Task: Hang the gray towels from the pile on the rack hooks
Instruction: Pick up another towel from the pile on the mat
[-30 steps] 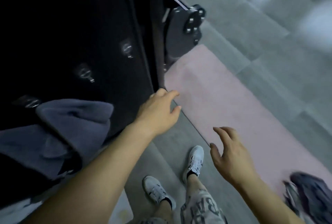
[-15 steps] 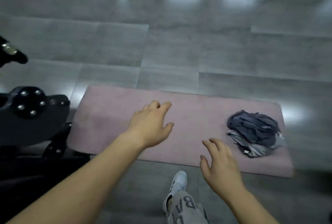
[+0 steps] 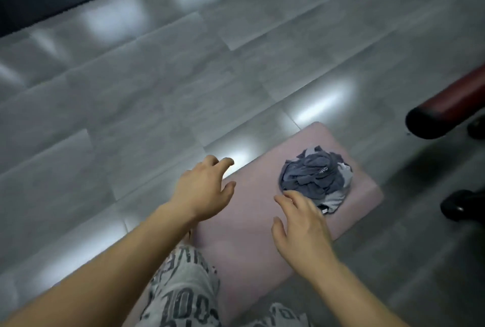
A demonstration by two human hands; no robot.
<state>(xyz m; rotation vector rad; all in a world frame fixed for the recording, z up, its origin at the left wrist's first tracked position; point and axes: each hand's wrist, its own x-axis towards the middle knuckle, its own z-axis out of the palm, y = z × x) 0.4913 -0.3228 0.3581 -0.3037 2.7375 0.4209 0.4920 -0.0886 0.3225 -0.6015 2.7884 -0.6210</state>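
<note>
On a pink mat [image 3: 262, 234], toward its far right end: a pile of gray towels [image 3: 316, 181]. Lies crumpled in a rounded heap, with dark slate-gray folds on top and paler gray cloth showing at the far edge and along the right and near sides. Carries a small light tag on one upper fold, its lettering too small to read, and another small label at the near edge. Rests wholly on the mat, short of its right edge.

Then the left hand [image 3: 202, 192]: palm down, reaching in from the near left, over the line where the mat's left edge meets the gray tiled floor [image 3: 131, 90]. Fingers spread and loosely bent, thumb set apart to the right. Grip open, nothing in it. Well apart from the pile, to its left.

Then the right hand [image 3: 301, 229]: palm down as well, coming in from the near right above the mat. Fingers stretched forward and slightly fanned, thumb out to the left. Fingertips right at the near left edge of the pile; cannot tell whether touching the cloth or just short of it. Grip open, holding nothing.

Both forearms bare. Between them, at the near edge, a pale printed garment [image 3: 183, 295] with dark lettering on the person's legs, covering the near part of the mat.

At the far right, a dark red bar [image 3: 451, 103] with a black rounded end, and nearer, below it, a black caster [image 3: 458, 204] on the floor. Bright patches of reflected light on the glossy tiles.
</note>
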